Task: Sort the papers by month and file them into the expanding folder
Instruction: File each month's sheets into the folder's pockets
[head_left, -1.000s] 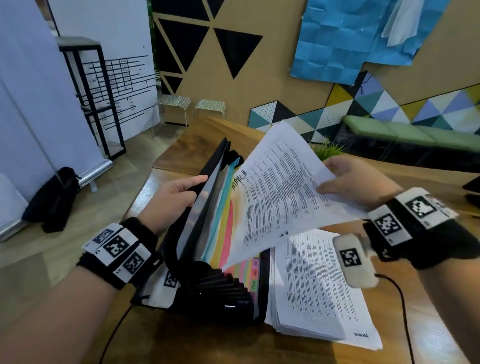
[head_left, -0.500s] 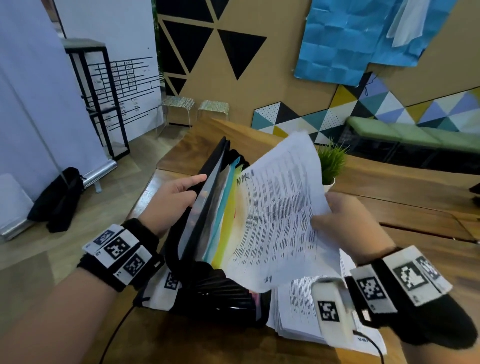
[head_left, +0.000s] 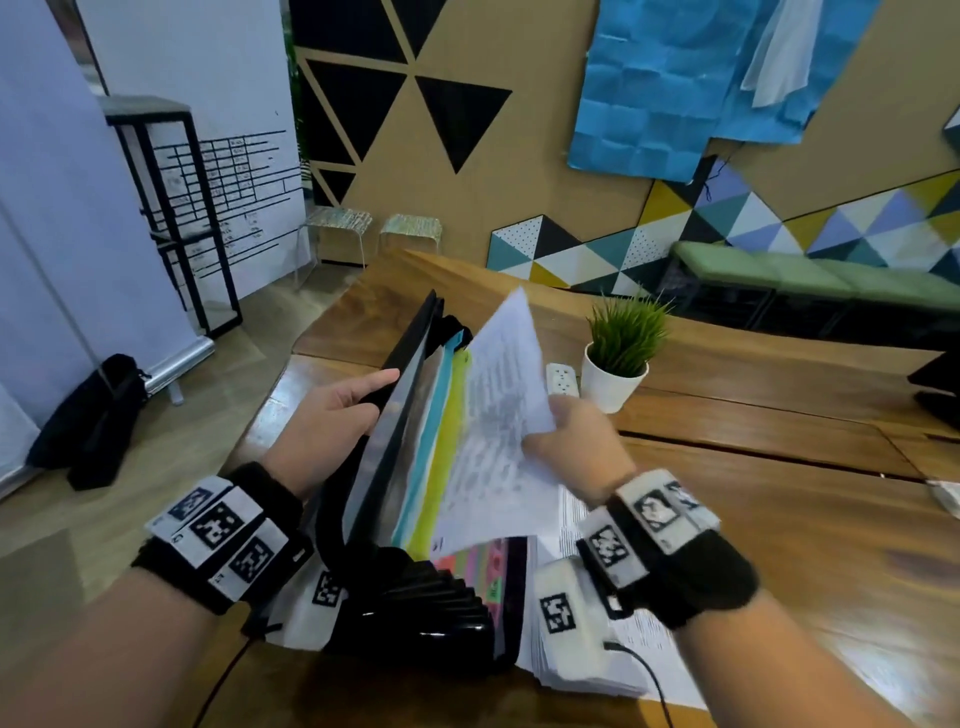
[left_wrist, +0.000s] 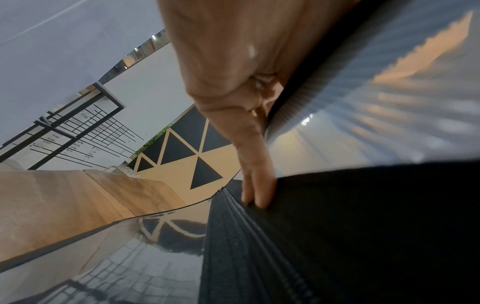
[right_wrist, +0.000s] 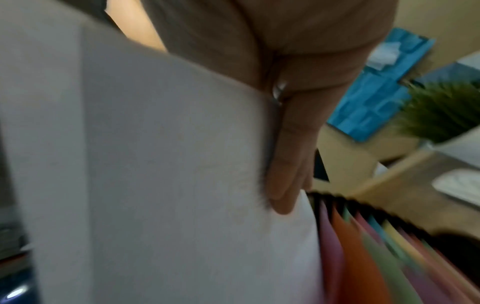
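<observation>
A black expanding folder (head_left: 415, 603) with coloured dividers stands open on the wooden table (head_left: 779, 519). My left hand (head_left: 337, 410) grips its black front flap (left_wrist: 363, 226) and holds the folder open. My right hand (head_left: 576, 441) pinches a printed white sheet (head_left: 493, 431) by its right edge, nearly upright. The sheet's lower end sits among the dividers beside the yellow-green one (head_left: 441, 467). In the right wrist view the sheet (right_wrist: 168, 164) is blurred, with my fingers (right_wrist: 285, 174) on it and coloured pockets (right_wrist: 363, 246) to its right. A stack of printed papers (head_left: 587, 660) lies right of the folder.
A small potted plant (head_left: 621, 353) in a white pot and a white power strip (head_left: 560, 379) stand just beyond my right hand. A dark object (head_left: 937, 384) sits at the table's right edge. A black frame shelf (head_left: 171, 208) and a black bag (head_left: 98, 415) are on the floor at left.
My right hand has swung the sheet from lying slanted over the paper stack to nearly upright, and has lowered it into the folder's dividers. My left hand has stayed on the flap.
</observation>
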